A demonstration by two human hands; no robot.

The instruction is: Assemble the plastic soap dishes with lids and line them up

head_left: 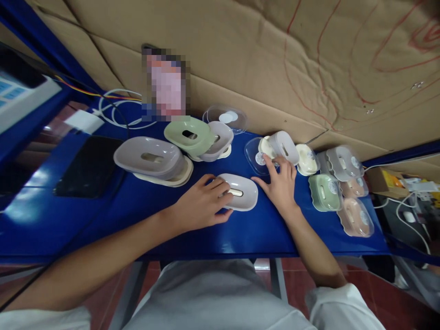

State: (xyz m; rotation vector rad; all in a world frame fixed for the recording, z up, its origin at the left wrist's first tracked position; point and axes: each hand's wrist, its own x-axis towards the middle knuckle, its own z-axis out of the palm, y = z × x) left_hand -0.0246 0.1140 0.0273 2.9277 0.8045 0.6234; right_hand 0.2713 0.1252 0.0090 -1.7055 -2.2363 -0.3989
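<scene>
A pale grey oval soap dish (pixel 243 191) with a cream slot piece lies in the middle of the blue table (pixel 144 215). My left hand (pixel 202 204) rests on its left end, fingers curled over the rim. My right hand (pixel 280 183) lies just right of it, fingers spread. Its fingertips reach toward a grey dish (pixel 283 145) and a clear lid (pixel 256 156) behind it.
Stacked grey (pixel 147 158), green (pixel 187 134) and cream dishes stand at the back left. Lidded dishes in green (pixel 325 191), grey (pixel 343 162) and pink (pixel 355 216) sit at the right. A cardboard wall (pixel 275 59) backs the table. A dark tablet (pixel 87 167) and cables lie at the left.
</scene>
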